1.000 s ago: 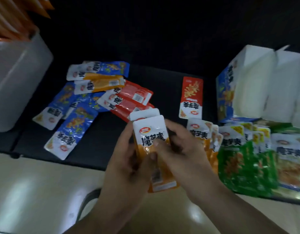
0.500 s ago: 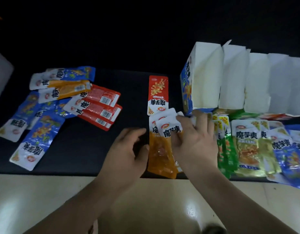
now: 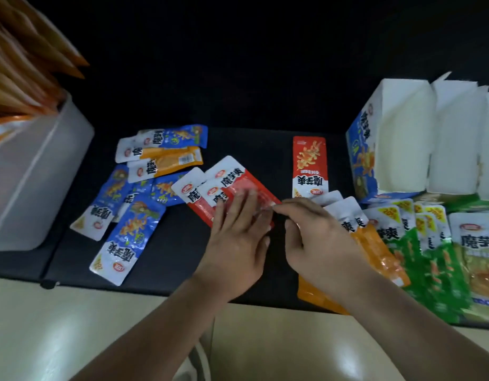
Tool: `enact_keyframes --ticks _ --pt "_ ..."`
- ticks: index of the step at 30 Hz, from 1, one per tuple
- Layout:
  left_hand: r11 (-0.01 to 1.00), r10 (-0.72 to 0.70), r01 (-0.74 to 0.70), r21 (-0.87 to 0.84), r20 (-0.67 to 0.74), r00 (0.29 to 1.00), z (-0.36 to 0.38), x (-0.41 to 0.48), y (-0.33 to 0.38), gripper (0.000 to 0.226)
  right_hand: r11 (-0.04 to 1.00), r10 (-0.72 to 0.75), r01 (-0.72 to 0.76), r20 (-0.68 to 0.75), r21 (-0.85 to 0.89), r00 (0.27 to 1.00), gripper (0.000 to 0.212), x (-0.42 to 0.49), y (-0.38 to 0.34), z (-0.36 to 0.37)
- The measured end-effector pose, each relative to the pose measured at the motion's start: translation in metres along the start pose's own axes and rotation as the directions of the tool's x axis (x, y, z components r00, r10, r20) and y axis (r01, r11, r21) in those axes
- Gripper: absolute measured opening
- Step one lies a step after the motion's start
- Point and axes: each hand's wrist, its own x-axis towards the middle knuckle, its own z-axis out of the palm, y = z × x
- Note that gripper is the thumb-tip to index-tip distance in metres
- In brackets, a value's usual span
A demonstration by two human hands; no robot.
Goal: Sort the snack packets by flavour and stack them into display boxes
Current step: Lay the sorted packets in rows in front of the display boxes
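Head view shows the orange foil snack packets (image 3: 375, 251) now laid down on the black tabletop (image 3: 177, 257) beside the green foil packets (image 3: 441, 265), so that flavour is gathered and red comes next. The left hand (image 3: 237, 237) presses flat, fingers straight, on the loose red foil packets (image 3: 246, 185). The right hand (image 3: 317, 243) curls at their edge, its grip too blurred to tell. White cardboard display boxes (image 3: 402, 138) wait behind. The packets read 魔芋爽.

Four red packets (image 3: 310, 158) are counted, about five blue packets (image 3: 133, 229), and two orange packets (image 3: 171, 160) at left, with at least two more at right. Three boxes (image 3: 402, 138) are seen. The overlapping green packets (image 3: 441, 270) cannot be counted.
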Motion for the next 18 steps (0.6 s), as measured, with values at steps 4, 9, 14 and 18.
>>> enact_keyframes --ticks 4,9,14,18 --pt "0.993 -0.114 0.115 -0.011 -0.237 0.965 -0.008 -0.022 -0.013 0.054 0.998 0.008 0.004 0.184 -0.064 0.983 0.053 0.004 -0.007 0.012" --pt "0.985 -0.172 0.172 -0.012 -0.1 0.98 0.001 -0.023 -0.019 0.064 0.985 0.0 0.056 0.331 -0.162 0.944 0.064 0.014 -0.012 0.021" --pt "0.995 0.061 -0.056 -0.082 0.049 0.997 -0.013 0.025 -0.037 0.067 0.981 0.047 0.0 0.231 -0.196 0.972 0.063 0.018 -0.016 0.024" --pt "0.998 -0.035 0.037 -0.048 0.056 0.998 -0.027 0.064 -0.04 0.079 0.969 0.059 0.025 0.332 -0.245 0.942 0.067 0.022 -0.017 0.022"
